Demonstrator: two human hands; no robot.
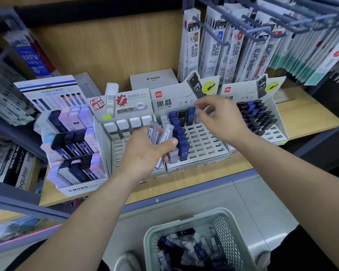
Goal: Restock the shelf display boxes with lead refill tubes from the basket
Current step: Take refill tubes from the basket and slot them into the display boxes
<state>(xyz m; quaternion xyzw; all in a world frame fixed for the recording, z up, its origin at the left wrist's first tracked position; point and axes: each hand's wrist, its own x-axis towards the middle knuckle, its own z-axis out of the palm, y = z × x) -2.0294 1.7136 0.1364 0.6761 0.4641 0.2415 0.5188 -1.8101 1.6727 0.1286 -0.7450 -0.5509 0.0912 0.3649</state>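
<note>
The left hand (145,153) sits dead centre, its grip clamped round a bundle of lead refill tubes (160,133). They are clear and grey and fanned upward, likely so the next one can be drawn off easily, a ready magazine right beside the slots.

The right hand (221,116) reaches in at 2 o'clock of it, over the back row of the middle display box (204,143), thumb and forefinger drawn close together. Something pale shows just under the fingertips, but I cannot tell whether that grip has a tube in it.

By my reading, that box is the one being filled. One column of blue HB 0.7 tubes (181,137) runs down its left side, a few stand along the back, and most of the slotted grid is bare. Its twin, the right display box (272,133) at 3 o'clock, is far fuller.

Over at 9 o'clock, white-capped tubes (129,123) fill only the back row of their box. The MONO box (76,189) beyond it stands well stocked.

Down at 6 o'clock the basket (223,229) sits low, below the edge of the shelf (301,122) and within easy reach. It has plenty of loose tubes (184,247) inside, so the job looks nearer its start than its end.

Next call: each tube should go upright into its own slot, matched to its kind.
</note>
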